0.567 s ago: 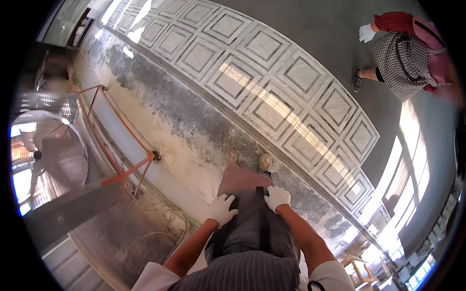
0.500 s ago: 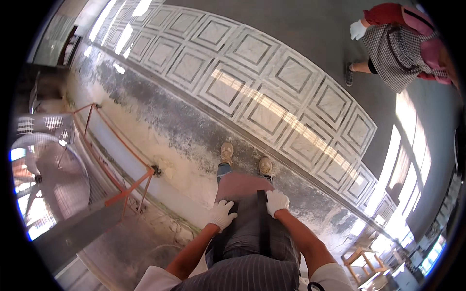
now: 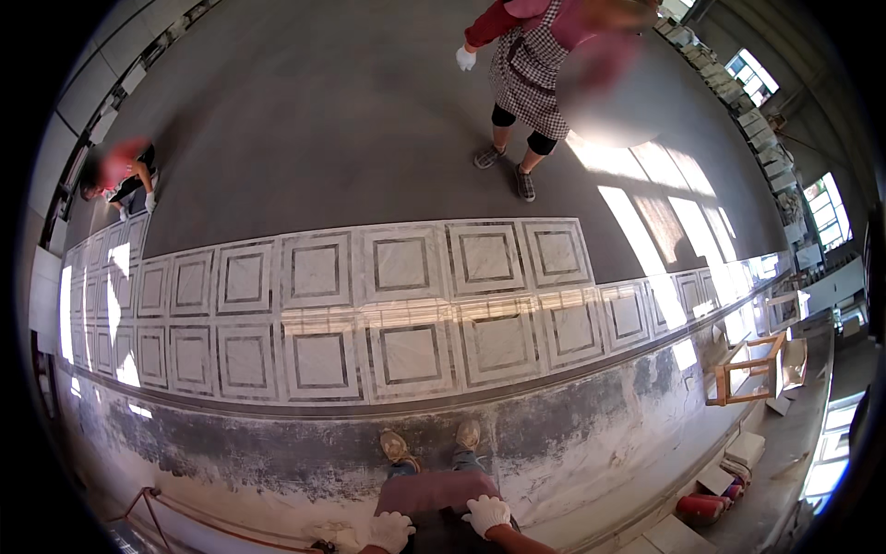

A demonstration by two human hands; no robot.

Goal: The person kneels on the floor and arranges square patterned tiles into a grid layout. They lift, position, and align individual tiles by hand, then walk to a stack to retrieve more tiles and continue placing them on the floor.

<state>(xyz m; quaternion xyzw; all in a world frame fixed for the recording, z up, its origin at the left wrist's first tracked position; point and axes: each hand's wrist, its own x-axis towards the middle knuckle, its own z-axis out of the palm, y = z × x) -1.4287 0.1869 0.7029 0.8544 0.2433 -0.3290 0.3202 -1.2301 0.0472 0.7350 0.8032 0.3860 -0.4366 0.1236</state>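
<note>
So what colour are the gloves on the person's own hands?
White on both left hand and right hand; head view.

tiles (image 3: 406, 351): glossy marble | floor (image 3: 305, 138): matt concrete | gloves (image 3: 486, 513): white cloth

A stone workshop hall: patterned marble tiles (image 3: 406, 305) laid across concrete floor (image 3: 305, 120).

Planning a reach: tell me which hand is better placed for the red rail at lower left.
Probably the left hand: it sits nearer the red rail, on that same side; the right hand lies farther, across the body.
</note>
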